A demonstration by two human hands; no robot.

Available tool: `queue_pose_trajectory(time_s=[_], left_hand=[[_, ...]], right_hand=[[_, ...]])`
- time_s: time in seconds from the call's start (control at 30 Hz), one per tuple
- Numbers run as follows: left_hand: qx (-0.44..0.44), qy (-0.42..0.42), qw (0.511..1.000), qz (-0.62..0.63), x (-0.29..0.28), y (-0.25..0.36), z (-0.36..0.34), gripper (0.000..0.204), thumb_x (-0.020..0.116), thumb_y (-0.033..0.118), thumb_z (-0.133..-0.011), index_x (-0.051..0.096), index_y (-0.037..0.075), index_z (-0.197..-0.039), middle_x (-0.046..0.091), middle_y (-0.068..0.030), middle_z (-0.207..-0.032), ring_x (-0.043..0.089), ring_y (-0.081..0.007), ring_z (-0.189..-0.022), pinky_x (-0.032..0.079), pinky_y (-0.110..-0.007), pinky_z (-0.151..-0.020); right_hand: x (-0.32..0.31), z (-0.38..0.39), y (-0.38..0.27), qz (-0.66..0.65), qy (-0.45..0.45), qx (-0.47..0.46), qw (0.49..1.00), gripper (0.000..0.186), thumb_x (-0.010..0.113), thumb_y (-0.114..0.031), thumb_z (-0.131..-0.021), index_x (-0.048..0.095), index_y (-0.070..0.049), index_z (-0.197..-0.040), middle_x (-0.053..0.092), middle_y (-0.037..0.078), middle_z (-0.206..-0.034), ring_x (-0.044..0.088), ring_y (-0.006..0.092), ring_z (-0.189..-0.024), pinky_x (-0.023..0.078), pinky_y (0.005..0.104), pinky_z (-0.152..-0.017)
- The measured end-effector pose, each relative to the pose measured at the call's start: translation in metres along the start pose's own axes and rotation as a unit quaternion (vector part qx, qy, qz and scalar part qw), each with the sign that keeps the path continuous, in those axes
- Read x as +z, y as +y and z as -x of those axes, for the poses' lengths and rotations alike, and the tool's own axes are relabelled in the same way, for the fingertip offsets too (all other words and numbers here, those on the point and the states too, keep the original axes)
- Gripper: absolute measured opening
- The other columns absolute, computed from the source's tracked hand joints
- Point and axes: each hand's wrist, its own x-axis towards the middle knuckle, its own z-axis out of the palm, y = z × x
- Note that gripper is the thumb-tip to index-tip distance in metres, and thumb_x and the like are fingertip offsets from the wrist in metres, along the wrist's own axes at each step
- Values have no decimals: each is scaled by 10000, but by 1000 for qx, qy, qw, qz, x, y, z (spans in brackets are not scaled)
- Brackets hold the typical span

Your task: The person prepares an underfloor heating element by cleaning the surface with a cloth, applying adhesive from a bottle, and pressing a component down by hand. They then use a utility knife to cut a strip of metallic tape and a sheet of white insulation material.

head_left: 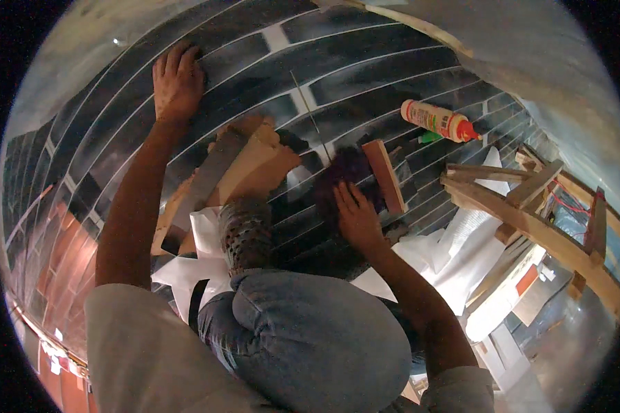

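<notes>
My left hand lies palm down on the dark plank-patterned surface, its fingers stretched forward with nothing in them. To the right, my right hand rests on a bunched dark purple cloth. Its fingers are extended over the cloth and not wrapped round it; the thumb is hard to see. Just beyond these fingers, a reddish-brown flat block with a pale edge stands close to the cloth. A thin stick or wire lies across the pale joint lines, between my two hands.
A white bottle with a red cap lies on its side at the far right. Torn brown cardboard lies beside my knee, with white sheeting at right. A wooden frame stands farther right. Translucent plastic sheeting borders the area.
</notes>
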Motion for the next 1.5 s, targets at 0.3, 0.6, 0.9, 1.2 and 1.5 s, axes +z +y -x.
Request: queue_pose_trajectory(time_s=[0.3, 0.6, 0.9, 1.2, 1.5], left_hand=[[-3, -13, 1000, -28, 2, -4, 4, 371, 646, 110, -874, 633, 81, -1243, 581, -100, -1355, 530, -345, -1240, 411, -470, -1084], [-23, -21, 999, -26, 8, -4, 9, 361, 649, 129, -893, 636, 96, -1252, 582, -97, -1354, 529, -341, -1249, 404, -473, -1093], [-18, -18, 999, -22, -2, 4, 1, 355, 655, 132, -891, 633, 94, -1244, 588, -101, -1349, 530, -338, -1254, 404, -473, -1090], [-11, -12, 999, -31, -3, -1, 5, 342, 668, 131, -875, 641, 97, -1214, 596, -99, -1332, 542, -343, -1222, 417, -481, -1061], [23, 7, 999, -22, 10, -2, 6, 317, 645, 130, -896, 643, 82, -1209, 585, -111, -1341, 523, -354, -1242, 393, -487, -1072]], right_hand=[[39, 85, 22, -20, -64, -18, 998, 677, 626, -182, -865, 452, -45, -1505, 372, 160, -1611, 490, 355, -1316, 483, 453, -1014], [-62, -139, -15, 40, 140, -34, 989, 680, 644, -183, -854, 464, -19, -1489, 389, 164, -1601, 538, 351, -1174, 482, 463, -961], [-111, -264, -25, 98, 222, -42, 969, 567, 579, -110, -881, 536, 8, -1434, 516, 179, -1510, 556, 332, -1169, 454, 447, -992], [-46, -83, -8, 109, 19, -76, 991, 617, 582, -141, -875, 482, 15, -1464, 397, 204, -1577, 528, 366, -1184, 480, 459, -968], [-2, 105, 26, 11, -210, -67, 975, 475, 672, -120, -778, 656, -25, -1244, 654, 173, -1227, 589, 337, -1067, 507, 445, -881]])
